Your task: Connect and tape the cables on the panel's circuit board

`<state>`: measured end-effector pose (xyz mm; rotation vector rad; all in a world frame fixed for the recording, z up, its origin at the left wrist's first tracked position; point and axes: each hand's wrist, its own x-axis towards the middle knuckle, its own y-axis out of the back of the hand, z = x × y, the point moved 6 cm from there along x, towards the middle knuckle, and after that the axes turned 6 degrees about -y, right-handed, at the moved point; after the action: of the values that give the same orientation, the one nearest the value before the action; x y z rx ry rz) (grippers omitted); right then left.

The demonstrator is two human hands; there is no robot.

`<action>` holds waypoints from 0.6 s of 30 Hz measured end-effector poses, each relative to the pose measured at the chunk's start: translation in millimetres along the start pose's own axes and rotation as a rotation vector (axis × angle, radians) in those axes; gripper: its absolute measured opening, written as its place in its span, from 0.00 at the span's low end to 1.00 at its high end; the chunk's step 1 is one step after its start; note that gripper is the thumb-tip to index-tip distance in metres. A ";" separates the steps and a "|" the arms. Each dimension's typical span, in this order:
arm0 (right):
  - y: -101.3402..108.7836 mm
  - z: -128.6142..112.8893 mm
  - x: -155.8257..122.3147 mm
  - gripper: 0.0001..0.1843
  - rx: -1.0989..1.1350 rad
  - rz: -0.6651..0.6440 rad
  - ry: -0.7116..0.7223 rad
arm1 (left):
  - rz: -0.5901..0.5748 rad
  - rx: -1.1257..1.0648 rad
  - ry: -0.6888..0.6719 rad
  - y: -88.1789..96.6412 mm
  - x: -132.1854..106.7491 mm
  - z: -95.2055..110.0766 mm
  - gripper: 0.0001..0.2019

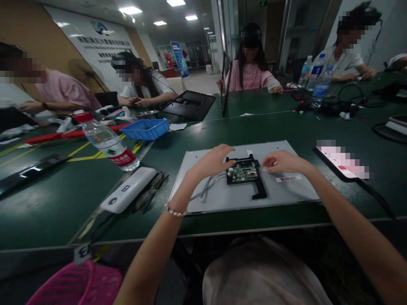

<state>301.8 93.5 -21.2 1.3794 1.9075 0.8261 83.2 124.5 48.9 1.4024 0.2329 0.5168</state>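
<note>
A flat pale-grey panel (210,199) lies on the table in front of me. On it sits a green circuit board (243,173) in a black plastic frame (261,188). My left hand (211,162) is at the frame's left side, fingers stretched out and thumb apart, the thumb close to the frame's upper left corner. Just right of the frame, my right hand (282,162) has its fingers curled together in a pinch; a small whitish bit shows at the fingertips, too small to name. Grey cables (206,188) run from the board's left side. A barcode label (288,178) is stuck on the panel.
Left of the panel are a white power bank (129,190), eyeglasses (151,192), a water bottle (110,144) and a blue basket (146,129). A phone (341,163) with a cable lies right. Several people sit around the table. A pink basket (76,284) is below the edge.
</note>
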 end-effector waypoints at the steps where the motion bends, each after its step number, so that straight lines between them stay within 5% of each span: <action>1: 0.2 0.1 -0.5 0.13 0.001 0.000 0.000 | -0.033 -0.015 -0.010 -5.0 2.9 7.3 0.26; 8: 12.1 0.7 6.1 0.12 0.021 0.138 0.000 | -0.266 -0.095 0.042 -41.5 0.8 6.4 0.50; 13: 26.2 -11.1 30.4 0.14 -0.172 0.270 0.102 | -0.285 -0.081 0.058 -50.5 -1.6 -3.1 0.49; 18: 14.9 -28.3 57.3 0.14 -0.421 0.165 0.316 | -0.284 -0.085 0.057 -52.6 -3.1 -2.3 0.48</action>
<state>273.6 148.8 0.0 1.2052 1.7170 1.5061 90.3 120.9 -3.3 1.2479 0.4444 0.3280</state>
